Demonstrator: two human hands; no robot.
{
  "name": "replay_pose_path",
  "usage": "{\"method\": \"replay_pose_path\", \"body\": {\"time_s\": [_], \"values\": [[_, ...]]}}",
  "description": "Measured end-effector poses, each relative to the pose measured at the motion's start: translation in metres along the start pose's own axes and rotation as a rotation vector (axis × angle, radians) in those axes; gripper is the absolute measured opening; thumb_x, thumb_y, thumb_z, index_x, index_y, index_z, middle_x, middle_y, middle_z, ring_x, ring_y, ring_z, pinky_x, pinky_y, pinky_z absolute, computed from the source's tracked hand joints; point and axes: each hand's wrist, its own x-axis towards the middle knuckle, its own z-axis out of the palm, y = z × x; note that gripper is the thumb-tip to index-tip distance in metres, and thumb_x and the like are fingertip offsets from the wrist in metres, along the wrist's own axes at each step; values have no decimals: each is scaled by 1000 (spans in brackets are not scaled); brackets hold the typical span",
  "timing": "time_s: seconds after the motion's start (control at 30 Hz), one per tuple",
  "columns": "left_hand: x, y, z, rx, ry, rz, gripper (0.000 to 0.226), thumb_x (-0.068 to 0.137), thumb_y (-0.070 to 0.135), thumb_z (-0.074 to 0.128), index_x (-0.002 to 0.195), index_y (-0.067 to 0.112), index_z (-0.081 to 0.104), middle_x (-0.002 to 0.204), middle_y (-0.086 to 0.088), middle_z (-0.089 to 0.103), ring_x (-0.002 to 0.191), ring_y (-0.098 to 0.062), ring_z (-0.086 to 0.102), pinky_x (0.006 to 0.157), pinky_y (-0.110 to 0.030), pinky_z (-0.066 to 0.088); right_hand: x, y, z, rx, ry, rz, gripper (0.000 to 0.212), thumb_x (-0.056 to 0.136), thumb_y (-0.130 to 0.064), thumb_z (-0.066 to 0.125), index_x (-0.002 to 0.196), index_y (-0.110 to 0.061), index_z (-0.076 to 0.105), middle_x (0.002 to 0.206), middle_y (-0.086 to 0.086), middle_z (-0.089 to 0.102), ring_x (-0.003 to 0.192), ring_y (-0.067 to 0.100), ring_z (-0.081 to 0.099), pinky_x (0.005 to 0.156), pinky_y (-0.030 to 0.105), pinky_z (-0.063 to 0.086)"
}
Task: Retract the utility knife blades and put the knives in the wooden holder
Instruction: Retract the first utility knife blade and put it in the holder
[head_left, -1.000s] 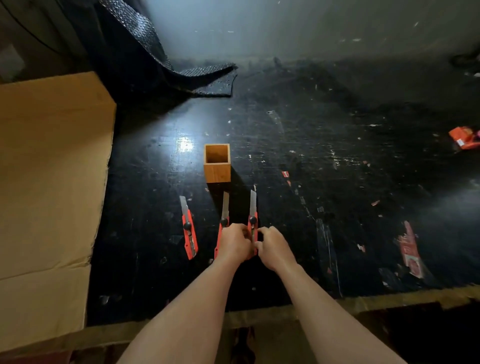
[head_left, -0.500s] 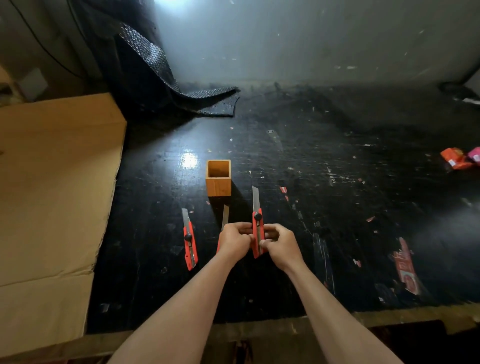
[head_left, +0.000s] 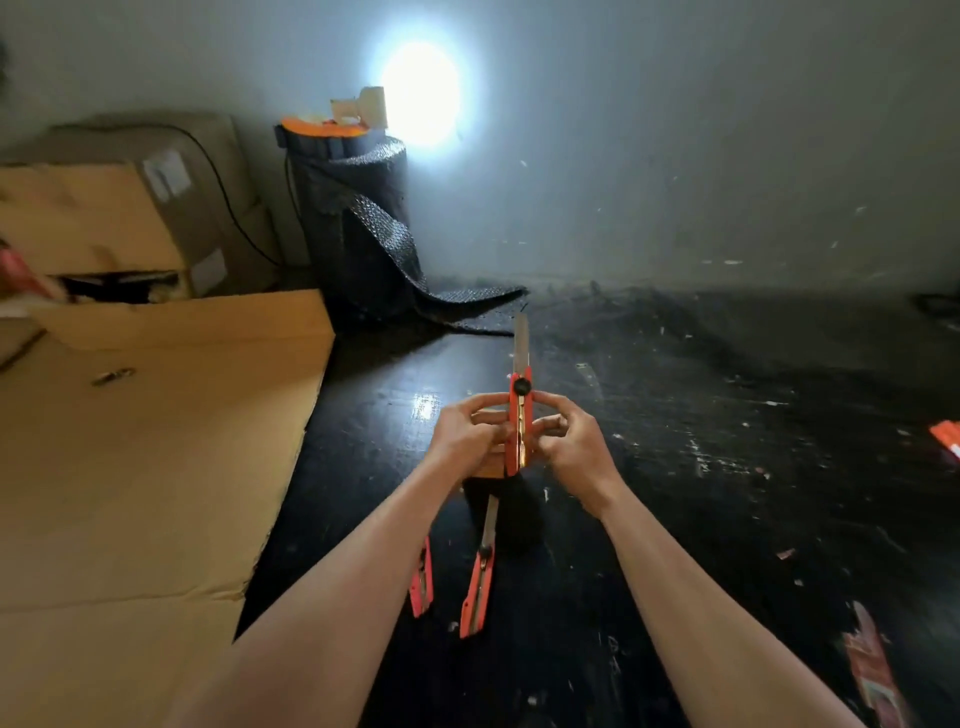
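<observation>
Both hands hold one orange utility knife (head_left: 520, 415) upright above the black table, its blade fully out and pointing up. My left hand (head_left: 467, 434) grips its left side, my right hand (head_left: 569, 441) its right side, with a black knob showing just above the fingers. The wooden holder (head_left: 488, 470) is mostly hidden behind my hands; only a lower corner shows. Two more orange knives lie on the table below: one (head_left: 478, 587) with its blade out, the other (head_left: 422, 582) partly covered by my left forearm.
A large cardboard sheet (head_left: 145, 467) covers the left side. Boxes (head_left: 130, 208) and a roll of dark mesh (head_left: 358, 218) stand at the back left against the wall. The black tabletop (head_left: 727, 467) is littered with scraps; orange items lie at the right edge (head_left: 948, 436).
My hands lifted the right-most knife off the table and raised it upright. The camera tilted up, so the wall, boxes and mesh roll came into view and the holder went behind my hands.
</observation>
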Motion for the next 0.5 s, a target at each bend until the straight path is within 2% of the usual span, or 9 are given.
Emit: {"method": "replay_pose_path", "body": {"time_s": [0.1, 0.2, 0.3, 0.4, 0.5], "values": [[-3, 27, -10, -45, 0, 53, 44, 90, -14, 61, 126, 10, 68, 101, -14, 81, 83, -30, 80, 69, -45, 65, 20, -24, 4, -62, 48, -116, 46, 89, 8, 60, 131, -9, 55, 90, 10, 73, 80, 19, 75, 72, 37, 63], [-6, 50, -16, -59, -1, 84, 48, 91, -17, 57, 128, 11, 68, 97, -12, 81, 83, -27, 80, 63, -37, 64, 37, -50, 8, -133, 126, -210, 42, 92, 1, 62, 129, -18, 59, 96, 2, 74, 84, 13, 73, 76, 31, 62], [-10, 69, -21, -70, 21, 116, 48, 92, -22, 51, 126, 9, 67, 81, -3, 82, 70, -19, 79, 54, -30, 61, 52, -76, 12, -225, 149, -262, 32, 94, -9, 64, 122, -23, 66, 107, 0, 73, 93, 12, 70, 85, 32, 58], [-13, 81, -24, -60, 26, 160, 50, 93, -23, 48, 123, 12, 68, 75, 3, 81, 65, -13, 78, 52, -28, 60, 62, -88, 14, -297, 132, -303, 27, 95, -18, 64, 121, -21, 68, 113, 2, 72, 99, 16, 69, 91, 34, 55], [-10, 81, -28, -60, 34, 161, 45, 92, -21, 52, 119, 10, 70, 79, 0, 82, 70, -16, 79, 53, -30, 61, 64, -88, 15, -325, 144, -318, 27, 95, -20, 64, 122, -20, 67, 117, 2, 72, 98, 13, 67, 89, 26, 51]]}}
